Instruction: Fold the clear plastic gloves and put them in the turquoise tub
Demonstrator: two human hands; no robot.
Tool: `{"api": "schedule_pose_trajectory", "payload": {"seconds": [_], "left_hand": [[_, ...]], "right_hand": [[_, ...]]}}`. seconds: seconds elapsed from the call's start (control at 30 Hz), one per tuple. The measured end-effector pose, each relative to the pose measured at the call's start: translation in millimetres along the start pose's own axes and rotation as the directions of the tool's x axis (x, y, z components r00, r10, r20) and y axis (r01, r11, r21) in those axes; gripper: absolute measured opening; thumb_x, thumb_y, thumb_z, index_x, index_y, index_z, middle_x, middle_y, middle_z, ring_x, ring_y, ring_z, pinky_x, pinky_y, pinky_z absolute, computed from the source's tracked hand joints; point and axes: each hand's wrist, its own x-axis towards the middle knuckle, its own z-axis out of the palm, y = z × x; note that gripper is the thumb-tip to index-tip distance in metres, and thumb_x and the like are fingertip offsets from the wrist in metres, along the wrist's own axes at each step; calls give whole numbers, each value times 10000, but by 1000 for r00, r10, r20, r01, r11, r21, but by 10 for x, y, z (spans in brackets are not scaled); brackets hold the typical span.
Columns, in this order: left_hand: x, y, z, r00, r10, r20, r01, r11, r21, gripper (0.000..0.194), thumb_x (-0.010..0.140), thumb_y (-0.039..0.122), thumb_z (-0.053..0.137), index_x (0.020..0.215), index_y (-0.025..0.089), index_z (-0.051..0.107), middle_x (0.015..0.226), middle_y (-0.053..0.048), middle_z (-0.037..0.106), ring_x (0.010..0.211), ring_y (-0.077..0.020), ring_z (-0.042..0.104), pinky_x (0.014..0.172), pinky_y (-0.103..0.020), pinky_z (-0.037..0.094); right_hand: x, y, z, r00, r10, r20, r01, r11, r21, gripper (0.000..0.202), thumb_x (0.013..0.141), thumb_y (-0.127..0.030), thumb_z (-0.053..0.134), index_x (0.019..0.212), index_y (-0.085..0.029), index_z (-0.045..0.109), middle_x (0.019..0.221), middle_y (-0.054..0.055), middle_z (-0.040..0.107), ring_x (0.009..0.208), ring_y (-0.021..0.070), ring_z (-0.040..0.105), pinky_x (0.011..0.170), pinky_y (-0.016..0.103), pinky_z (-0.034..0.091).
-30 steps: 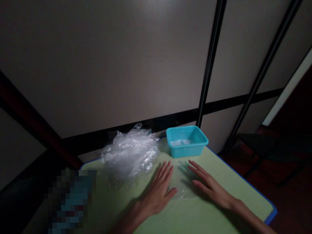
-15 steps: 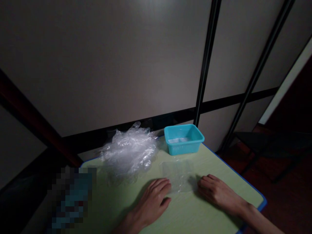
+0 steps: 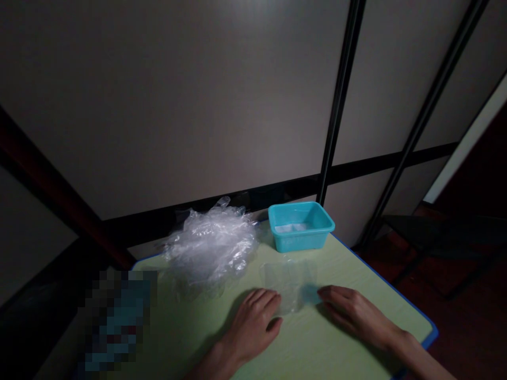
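A thin clear plastic glove (image 3: 283, 285), spread out as a flat rectangle, lies on the light green table (image 3: 317, 343). My left hand (image 3: 255, 322) rests palm down at its left edge, fingers stretched out and its thumb a little apart. At the other side, the fingertips of my right hand (image 3: 352, 314) are drawn together on the glove's right edge, where a bluish patch shows beside them. A large crumpled heap of clear plastic gloves (image 3: 212, 245) sits behind my left hand. Beyond the spread glove stands a turquoise plastic basket (image 3: 301, 243) with some whitish, see-through material at its bottom.
Pale wardrobe panels (image 3: 222, 105) with dark strips rise right behind the table. A dark chair (image 3: 455, 232) stands on the floor to the right. At the left table edge is a pixelated bluish area (image 3: 124, 316) that I cannot make out.
My right hand's fingers have gone from curled to straighter, reaching toward the glove's right edge, and a bluish patch now shows there. My left hand has hardly moved.
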Motion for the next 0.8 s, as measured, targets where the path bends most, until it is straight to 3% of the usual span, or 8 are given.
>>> {"api": "schedule_pose_trajectory", "payload": {"seconds": [0.1,0.23,0.4,0.6,0.7,0.8], "left_hand": [[10,1,-2,1000,-5,-1,5,1000,-2,316,703,148,572,1013,209,576,1018,-30,623,936,-216,553,863,-362,431],[13,1,-11,1000,-24,-6,24,999,-41,337,692,154,592,1022,219,582,1025,-27,627,943,-222,556,865,-366,430],[29,-48,8,992,-111,-55,96,969,-230,273,717,86,531,938,220,622,934,-14,652,863,-190,581,799,-315,455],[92,-99,-65,936,-290,-198,124,799,-589,139,769,157,483,719,166,613,792,-41,651,775,-178,601,738,-275,459],[111,-58,-178,920,-330,-209,130,763,-633,177,806,232,460,683,161,566,719,-31,628,711,-168,598,662,-246,467],[123,23,-321,892,-424,-159,162,627,-762,212,810,318,473,677,164,534,638,-3,590,612,-151,593,564,-215,459]], "right_hand": [[14,5,16,999,-27,41,24,998,62,264,923,-216,287,978,-180,543,956,91,579,850,172,560,742,289,462],[33,-12,23,1000,25,-14,-23,984,174,239,922,-233,302,947,-177,533,902,81,584,822,172,561,730,294,461],[76,-37,4,991,92,-96,-65,965,256,222,912,-279,331,879,-186,530,866,72,596,813,178,557,728,305,454],[127,-111,-73,962,224,-153,-163,928,335,249,886,-347,386,794,-182,548,753,46,594,685,160,540,626,273,435],[139,-201,-146,941,309,-139,-207,850,485,269,861,-383,431,728,-176,538,677,24,567,641,147,524,590,256,420],[152,-300,-215,928,362,-91,-222,731,646,286,830,-417,470,689,-172,512,610,5,536,579,126,502,532,233,393]]}}
